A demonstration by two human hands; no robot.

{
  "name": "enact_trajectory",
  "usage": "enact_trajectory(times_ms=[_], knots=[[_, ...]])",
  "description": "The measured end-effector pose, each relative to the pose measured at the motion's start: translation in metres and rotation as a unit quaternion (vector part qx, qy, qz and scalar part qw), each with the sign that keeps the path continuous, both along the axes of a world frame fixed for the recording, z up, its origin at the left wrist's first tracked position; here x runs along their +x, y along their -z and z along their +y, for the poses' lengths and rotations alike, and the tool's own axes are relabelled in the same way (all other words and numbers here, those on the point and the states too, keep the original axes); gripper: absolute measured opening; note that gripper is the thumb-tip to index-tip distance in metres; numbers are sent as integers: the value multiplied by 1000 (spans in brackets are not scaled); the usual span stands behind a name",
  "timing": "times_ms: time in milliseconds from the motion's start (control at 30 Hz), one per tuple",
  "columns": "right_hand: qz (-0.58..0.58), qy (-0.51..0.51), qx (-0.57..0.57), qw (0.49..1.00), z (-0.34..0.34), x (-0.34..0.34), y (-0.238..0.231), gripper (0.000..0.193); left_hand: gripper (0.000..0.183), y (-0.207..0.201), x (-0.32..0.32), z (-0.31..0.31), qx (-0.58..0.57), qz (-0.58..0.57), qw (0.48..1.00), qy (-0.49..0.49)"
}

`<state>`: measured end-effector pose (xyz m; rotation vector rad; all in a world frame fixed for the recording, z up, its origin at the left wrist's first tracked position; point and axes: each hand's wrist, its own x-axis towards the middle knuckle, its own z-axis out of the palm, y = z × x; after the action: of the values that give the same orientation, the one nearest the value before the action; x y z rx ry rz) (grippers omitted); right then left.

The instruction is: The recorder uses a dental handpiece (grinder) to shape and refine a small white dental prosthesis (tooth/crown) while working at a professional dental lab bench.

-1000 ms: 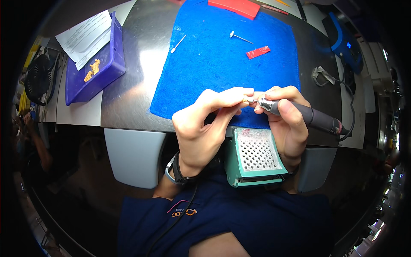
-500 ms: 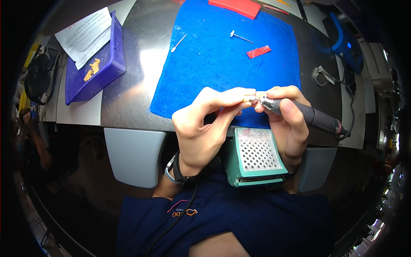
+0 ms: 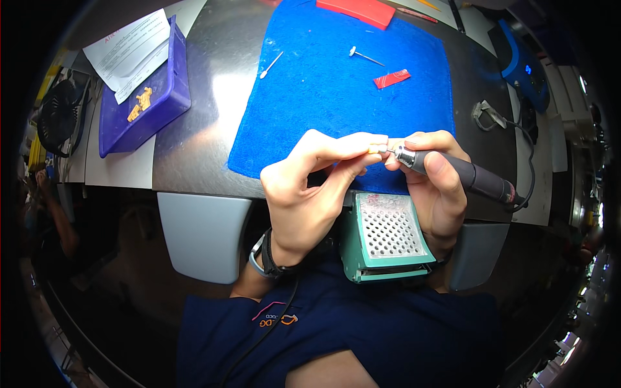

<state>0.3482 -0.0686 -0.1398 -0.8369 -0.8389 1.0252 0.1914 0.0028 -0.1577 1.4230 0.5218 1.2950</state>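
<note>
My left hand (image 3: pixel 310 184) is closed, pinching a small yellowish tooth-like piece (image 3: pixel 374 149) between thumb and fingertips. Most of that piece is hidden by the fingers. My right hand (image 3: pixel 435 178) wraps round a dark rotary handpiece (image 3: pixel 469 174) with a silver collar, its cord running off to the right. The handpiece's thin shank and small grinding bit (image 3: pixel 383 149) point left and meet the piece, or come very close to it. Fingertips of both hands lie close together. Below them is a green dust-suction box (image 3: pixel 391 233) with a perforated metal top.
A blue towel (image 3: pixel 310 110) covers the bench, bearing two mounted bits (image 3: pixel 366 57), (image 3: pixel 272 64), a red packet (image 3: pixel 392 79) and a red block (image 3: pixel 357 11). At left stands a purple tray (image 3: pixel 145 129) with yellow dental models (image 3: pixel 140 105) and a paper sheet (image 3: pixel 129 52). A blue control unit (image 3: pixel 524 68) sits at right.
Both hands hold almost the same pose, with the handpiece bit still at the small piece. The view has shifted very slightly.
</note>
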Motion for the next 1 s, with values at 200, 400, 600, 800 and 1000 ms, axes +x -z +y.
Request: enact_trajectory(times_ms=[200,400,600,800,1000], knots=[[0,-6,3,1000,0,1,-1,27,16,1,-1,0,-6,3,1000,0],[-2,-14,8,1000,1,2,0,28,18,2,-4,5,64,41,997,19],[23,-22,6,999,1,2,2,30,19,3,-2,6,88,35,995,4],[44,-22,10,999,1,1,0,32,21,-4,-2,2,64,58,996,-33],[65,-30,17,997,2,2,1,32,22,-4,-1,3,90,71,993,-39]])
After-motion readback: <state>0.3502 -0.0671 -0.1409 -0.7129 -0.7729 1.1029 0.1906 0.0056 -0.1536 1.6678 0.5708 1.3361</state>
